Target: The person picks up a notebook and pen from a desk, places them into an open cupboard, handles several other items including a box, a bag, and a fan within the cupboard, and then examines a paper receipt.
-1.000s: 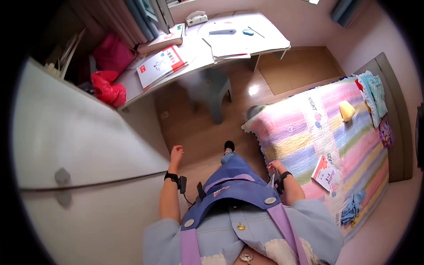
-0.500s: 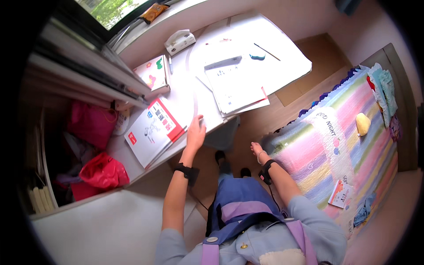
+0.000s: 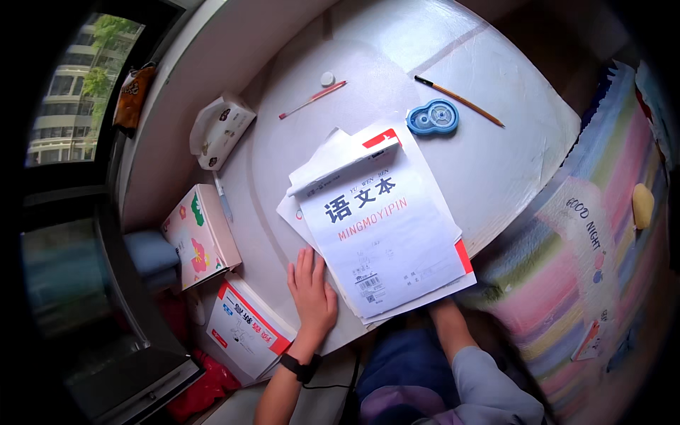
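A white, curl-topped paper notebook (image 3: 386, 230) lies mid-frame atop loose papers (image 3: 327, 151) on the pale worktop (image 3: 496, 180), the left hand (image 3: 313, 294) just beside it, fingers extended and empty, seemingly for support, the right hand's (image 3: 443, 312) fingers hidden, state untellable.

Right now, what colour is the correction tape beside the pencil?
The correction tape is blue; it shows best in the head view.

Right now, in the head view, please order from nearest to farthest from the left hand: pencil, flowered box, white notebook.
1. White notebook, right of the left hand.
2. Flowered box, left of the hand.
3. Pencil, upper right.
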Demonstrator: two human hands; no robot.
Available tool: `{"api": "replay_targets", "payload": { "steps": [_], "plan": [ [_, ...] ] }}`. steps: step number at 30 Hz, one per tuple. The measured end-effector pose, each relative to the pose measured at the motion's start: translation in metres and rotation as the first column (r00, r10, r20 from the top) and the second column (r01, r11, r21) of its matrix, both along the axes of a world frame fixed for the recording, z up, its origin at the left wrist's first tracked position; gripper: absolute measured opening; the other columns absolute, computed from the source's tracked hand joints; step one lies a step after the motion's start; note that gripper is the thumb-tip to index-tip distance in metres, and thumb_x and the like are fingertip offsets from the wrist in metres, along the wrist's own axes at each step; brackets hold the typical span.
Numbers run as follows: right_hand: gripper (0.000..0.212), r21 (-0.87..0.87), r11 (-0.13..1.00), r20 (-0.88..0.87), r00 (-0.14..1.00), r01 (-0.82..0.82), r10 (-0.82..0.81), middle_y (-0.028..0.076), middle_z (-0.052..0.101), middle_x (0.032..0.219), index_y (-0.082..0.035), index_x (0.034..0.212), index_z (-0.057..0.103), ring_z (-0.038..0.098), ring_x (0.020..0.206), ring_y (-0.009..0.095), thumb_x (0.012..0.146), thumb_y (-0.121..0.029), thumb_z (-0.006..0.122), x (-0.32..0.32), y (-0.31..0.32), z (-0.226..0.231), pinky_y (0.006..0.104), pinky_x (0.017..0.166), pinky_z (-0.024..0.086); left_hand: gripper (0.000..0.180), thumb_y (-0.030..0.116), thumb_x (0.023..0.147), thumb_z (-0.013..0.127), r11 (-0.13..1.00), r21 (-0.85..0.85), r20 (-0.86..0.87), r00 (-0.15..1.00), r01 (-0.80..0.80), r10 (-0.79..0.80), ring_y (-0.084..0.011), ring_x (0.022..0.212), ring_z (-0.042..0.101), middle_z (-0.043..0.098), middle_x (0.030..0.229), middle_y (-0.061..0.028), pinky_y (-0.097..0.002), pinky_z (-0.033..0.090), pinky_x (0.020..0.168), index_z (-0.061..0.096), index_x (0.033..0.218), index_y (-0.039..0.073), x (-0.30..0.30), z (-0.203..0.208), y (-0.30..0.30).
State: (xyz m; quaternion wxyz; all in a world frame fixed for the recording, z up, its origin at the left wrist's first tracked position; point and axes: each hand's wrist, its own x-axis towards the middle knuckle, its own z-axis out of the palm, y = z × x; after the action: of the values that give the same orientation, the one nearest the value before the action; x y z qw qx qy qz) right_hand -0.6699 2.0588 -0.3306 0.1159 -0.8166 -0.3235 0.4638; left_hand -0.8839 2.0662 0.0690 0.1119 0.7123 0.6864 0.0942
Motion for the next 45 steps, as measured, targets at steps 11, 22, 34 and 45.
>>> {"api": "replay_targets", "payload": {
  "steps": [11,22,34,45],
  "plan": [
    [0.037,-0.067,0.963,0.161,0.950,-0.260,0.267,0.014,0.050,0.110,-0.004,0.116,0.049,0.048,0.094,0.025,0.086,-0.027,0.045,0.096,0.067,-0.015,0.0344,0.077,0.039,0.047,0.006,0.068,0.045,1.000,-0.023,0.023,1.000,-0.019,0.020,-0.0398,0.124,0.031,0.036,0.130,-0.0241,-0.0567,0.018,0.100,0.044,0.115,0.001,-0.009,-0.014,0.001],
    [0.040,-0.177,0.839,0.232,0.807,-0.515,0.544,0.017,0.046,0.119,-0.003,0.120,0.047,0.047,0.105,0.029,0.085,-0.024,0.045,0.176,0.097,-0.008,0.0366,0.085,0.038,0.040,0.011,0.077,0.042,0.999,-0.001,-0.030,0.999,-0.038,0.038,-0.0393,0.121,0.033,0.037,0.128,-0.0227,-0.0562,0.018,0.100,0.041,0.116,0.003,-0.005,-0.016,0.004],
    [0.020,0.093,0.771,-0.458,0.660,-0.630,0.595,0.009,0.065,0.074,0.001,0.091,0.060,0.063,0.075,0.022,0.083,-0.010,0.046,0.215,0.068,0.334,0.0330,0.073,0.048,0.046,0.007,0.071,0.044,0.994,-0.043,0.095,0.990,-0.098,0.102,-0.0303,0.125,0.031,0.039,0.131,-0.0131,-0.0463,0.016,0.105,0.044,0.117,0.004,-0.001,0.012,0.007],
    [0.063,0.446,0.436,0.584,0.624,-0.781,0.519,0.019,0.034,0.127,0.000,0.125,0.037,0.037,0.110,0.036,0.076,-0.029,0.061,0.019,0.134,0.418,0.0423,0.093,0.033,0.037,0.025,0.076,0.062,0.843,-0.212,0.636,0.586,-0.494,0.503,-0.0293,0.096,0.046,0.047,0.102,-0.0153,-0.0387,0.039,0.082,0.050,0.100,-0.001,0.013,0.010,0.071]
  ]
}}
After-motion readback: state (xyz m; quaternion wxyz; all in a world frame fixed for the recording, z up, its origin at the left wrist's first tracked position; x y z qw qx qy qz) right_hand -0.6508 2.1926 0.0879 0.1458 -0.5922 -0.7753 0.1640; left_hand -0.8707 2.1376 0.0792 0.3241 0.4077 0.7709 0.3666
